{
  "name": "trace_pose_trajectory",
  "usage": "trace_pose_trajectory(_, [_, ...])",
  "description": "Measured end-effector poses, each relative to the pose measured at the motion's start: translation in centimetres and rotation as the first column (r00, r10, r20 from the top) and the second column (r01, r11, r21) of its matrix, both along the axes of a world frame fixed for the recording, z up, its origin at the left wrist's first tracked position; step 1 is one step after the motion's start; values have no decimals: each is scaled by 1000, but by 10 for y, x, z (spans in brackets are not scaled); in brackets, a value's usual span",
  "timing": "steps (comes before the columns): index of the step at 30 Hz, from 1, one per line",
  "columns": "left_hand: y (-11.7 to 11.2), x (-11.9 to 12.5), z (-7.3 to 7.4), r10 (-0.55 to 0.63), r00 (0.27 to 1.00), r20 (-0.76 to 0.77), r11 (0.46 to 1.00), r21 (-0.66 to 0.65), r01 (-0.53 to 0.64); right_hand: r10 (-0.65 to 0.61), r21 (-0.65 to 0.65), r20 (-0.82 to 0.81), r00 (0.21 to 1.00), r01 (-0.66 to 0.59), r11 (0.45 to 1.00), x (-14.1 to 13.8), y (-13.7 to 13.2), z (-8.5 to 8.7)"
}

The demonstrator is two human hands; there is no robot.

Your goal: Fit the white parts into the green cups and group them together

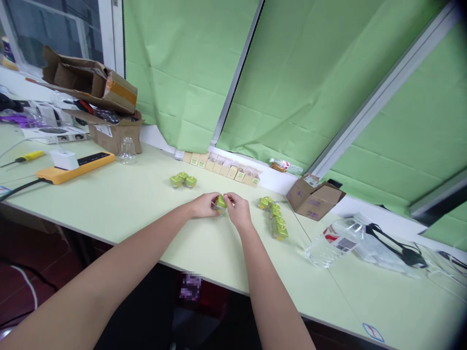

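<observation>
Over the middle of the table, my left hand (205,205) is closed around the side of a small clear jar with a green cover (221,202). From the other side, the fingers of my right hand (237,208) pinch at the edge of that green cover. My fingers hide part of the jar. Three similar green-covered jars (183,180) stand grouped to the left, beyond my left hand. Several more green-covered jars (278,221) stand in a line right of my right hand, with light ties or strings on top.
Small cardboard boxes (222,166) line the wall. At left are an orange power strip (76,167), a clear dome-shaped container (127,151) and torn cartons (116,133). At right stand an open carton (314,197) and a large plastic bottle (335,241). Another bottle (286,166) lies by the curtain.
</observation>
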State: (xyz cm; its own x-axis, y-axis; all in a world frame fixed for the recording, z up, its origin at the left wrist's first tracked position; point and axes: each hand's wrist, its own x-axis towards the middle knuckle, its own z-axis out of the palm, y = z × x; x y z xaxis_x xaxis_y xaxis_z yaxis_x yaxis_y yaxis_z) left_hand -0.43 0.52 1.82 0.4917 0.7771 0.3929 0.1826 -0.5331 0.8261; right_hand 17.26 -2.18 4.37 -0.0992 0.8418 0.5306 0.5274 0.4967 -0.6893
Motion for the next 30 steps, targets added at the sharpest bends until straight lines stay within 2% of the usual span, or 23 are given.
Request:
trace_pose_trajectory(5, [-2, 2, 1, -38, 999, -14, 999, -28, 37, -3, -35, 180, 984, 9, 999, 1, 4, -6])
trace_pose_trajectory(11, [-9, 5, 6, 3, 1000, -25, 1000, -4, -3, -5, -166, 95, 995, 21, 986, 2, 10, -15])
trace_pose_trajectory(13, [-12, 2, 12, 26, 995, -91, 999, 41, -23, -3, -185, 53, 999, 13, 983, 2, 10, -15])
trace_pose_trajectory(15, [-11, -6, 18, 128, 972, -196, 988, 111, -108, -9, -202, 25, 1000, 14, 979, 2, 10, -14])
trace_pose_trajectory(17, [-6, -19, 25, 302, 901, -312, 947, 202, -248, -51, -215, 17, 999, 54, 975, 2, 11, -13])
trace_pose_trajectory(20, [6, -44, 33, 547, 709, -445, 837, 286, -467, -122, -215, 30, 992, 126, 968, 3, 12, -13])
trace_pose_trajectory(24, [21, -68, 33, 681, 547, -487, 722, 320, -614, -130, -207, 42, 991, 136, 969, 4, 12, -13])
trace_pose_trajectory(30, [31, -77, 23, 800, 413, -434, 575, 361, -734, -142, -218, 52, 989, 150, 964, 3, 8, -12])
